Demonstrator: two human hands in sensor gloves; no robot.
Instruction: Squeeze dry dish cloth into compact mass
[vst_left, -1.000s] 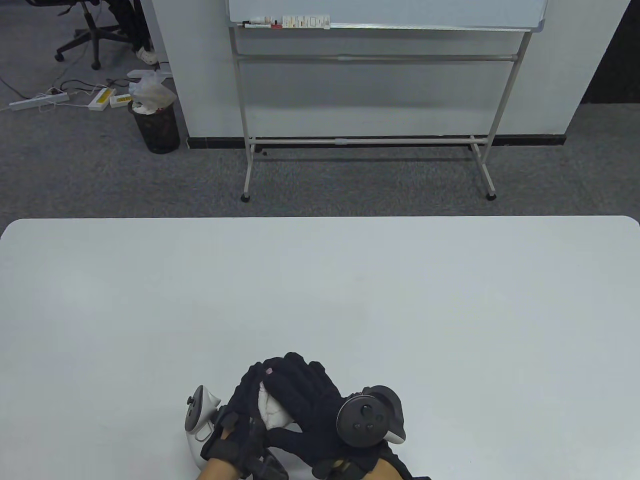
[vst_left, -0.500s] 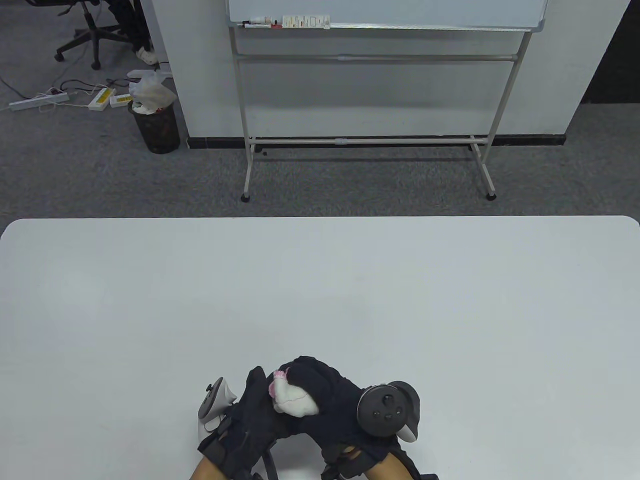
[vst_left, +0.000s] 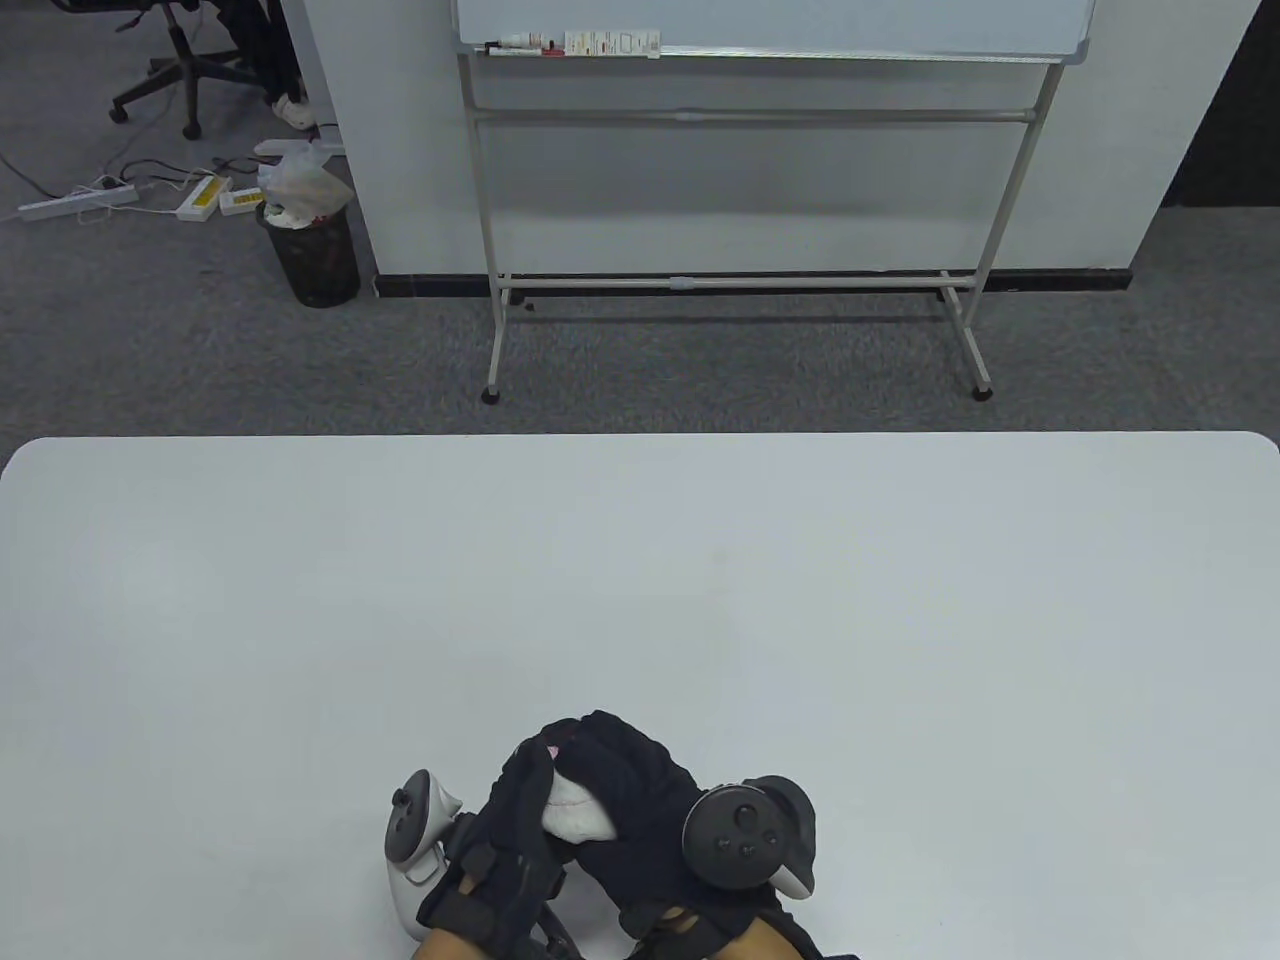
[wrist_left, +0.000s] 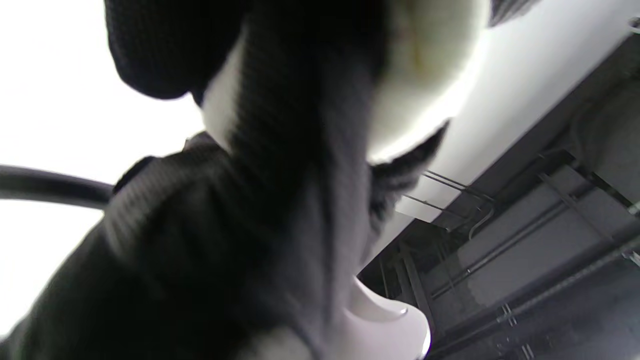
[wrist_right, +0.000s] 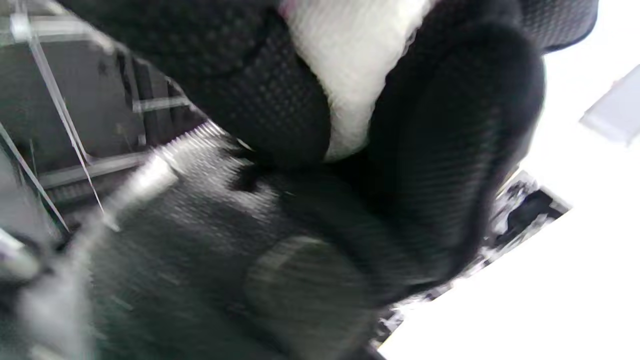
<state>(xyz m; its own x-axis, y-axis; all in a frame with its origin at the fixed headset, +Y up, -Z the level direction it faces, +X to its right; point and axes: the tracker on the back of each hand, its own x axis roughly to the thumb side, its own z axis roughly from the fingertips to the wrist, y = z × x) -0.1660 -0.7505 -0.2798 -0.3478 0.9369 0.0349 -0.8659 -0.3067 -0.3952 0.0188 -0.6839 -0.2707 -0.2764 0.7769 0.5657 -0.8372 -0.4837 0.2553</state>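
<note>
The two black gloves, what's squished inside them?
A white dish cloth with a bit of pink at its top, bunched between the left hand and right hand. Only a small patch shows; the rest is covered by the gloves.

One table (vst_left: 640, 560) fills the lower half of the table view. Two gloved hands at its bottom centre: left hand (vst_left: 510, 830), right hand (vst_left: 640, 800). Two trackers, one per hand: the pale one (vst_left: 415, 840) at lower left of the pair, the dark one (vst_left: 745, 830) at lower right. One white dish cloth (vst_left: 575, 805), bunched between the hands. Upper frame: one whiteboard stand (vst_left: 740, 200), one waste bin (vst_left: 312, 250), one office chair (vst_left: 185, 60).
</note>
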